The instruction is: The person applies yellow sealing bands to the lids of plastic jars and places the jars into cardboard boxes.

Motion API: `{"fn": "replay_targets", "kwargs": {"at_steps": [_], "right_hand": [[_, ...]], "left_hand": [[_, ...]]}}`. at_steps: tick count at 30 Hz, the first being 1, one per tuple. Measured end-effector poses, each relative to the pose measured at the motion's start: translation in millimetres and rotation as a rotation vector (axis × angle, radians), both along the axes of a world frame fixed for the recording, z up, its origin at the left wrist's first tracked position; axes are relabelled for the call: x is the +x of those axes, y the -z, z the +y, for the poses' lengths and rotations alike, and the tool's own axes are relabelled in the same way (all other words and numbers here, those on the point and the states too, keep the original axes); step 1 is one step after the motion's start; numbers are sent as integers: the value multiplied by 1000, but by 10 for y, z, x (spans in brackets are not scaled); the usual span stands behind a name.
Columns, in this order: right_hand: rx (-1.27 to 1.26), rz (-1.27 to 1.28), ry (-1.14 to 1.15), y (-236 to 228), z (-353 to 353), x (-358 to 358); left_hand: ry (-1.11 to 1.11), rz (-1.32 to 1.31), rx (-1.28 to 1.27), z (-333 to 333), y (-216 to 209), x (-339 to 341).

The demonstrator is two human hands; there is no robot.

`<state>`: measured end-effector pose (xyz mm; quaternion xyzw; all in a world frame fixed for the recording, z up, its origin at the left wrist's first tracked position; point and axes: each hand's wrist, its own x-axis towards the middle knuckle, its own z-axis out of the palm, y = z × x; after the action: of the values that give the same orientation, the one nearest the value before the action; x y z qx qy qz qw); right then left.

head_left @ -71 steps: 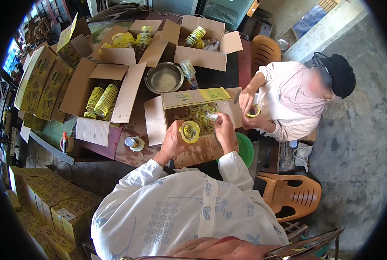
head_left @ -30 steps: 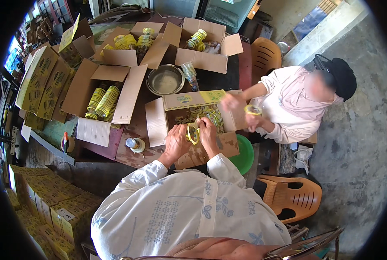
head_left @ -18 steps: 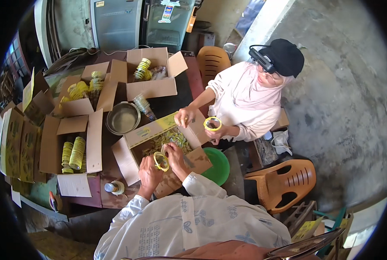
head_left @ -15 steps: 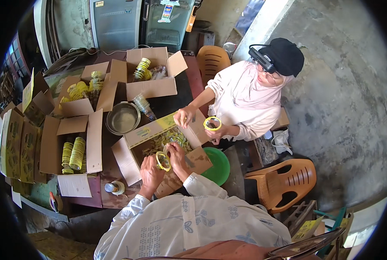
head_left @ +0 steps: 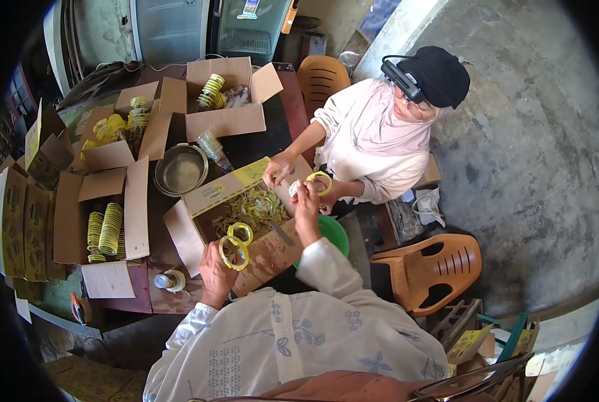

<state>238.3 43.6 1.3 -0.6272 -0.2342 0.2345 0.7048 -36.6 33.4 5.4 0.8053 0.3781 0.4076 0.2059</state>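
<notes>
Dark worktop (head_left: 256, 149) is crowded with open cardboard boxes: one at the near edge (head_left: 246, 221), one at the far edge (head_left: 226, 100), two along the left (head_left: 102, 214). Metal bowl (head_left: 181, 169) sits mid-worktop; small bottle (head_left: 169, 280) lies near the near-left corner.

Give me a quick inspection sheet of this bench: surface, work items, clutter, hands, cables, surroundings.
Surface: dark table, crowded with cartons.
Work items: yellow rings; open cardboard box of loose yellow pieces.
Clutter: metal bowl, small bottle, stacked clear cups, side boxes of ring stacks.
Hands: left hand holds the yellow rings; right hand raised beside the co-worker's hands.
Cables: nothing seen.
Surroundings: orange plastic chair, green bucket, concrete floor.
</notes>
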Motion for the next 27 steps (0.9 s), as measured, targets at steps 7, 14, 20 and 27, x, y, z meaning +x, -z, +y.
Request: {"fn": "replay_targets", "kwargs": {"at_steps": [7, 14, 20, 27], "right_hand": [[-159, -180, -482, 72, -264, -193], [-101, -760, -428, -101, -219, -565], [-355, -822, -346, -235, -295, -522], [-89, -711, -632, -250, -377, -716]], "left_hand": [[-54, -104, -88, 126, -50, 99], [92, -171, -137, 179, -9, 170], [198, -198, -415, 170, -40, 167], [194, -94, -289, 132, -74, 162]]}}
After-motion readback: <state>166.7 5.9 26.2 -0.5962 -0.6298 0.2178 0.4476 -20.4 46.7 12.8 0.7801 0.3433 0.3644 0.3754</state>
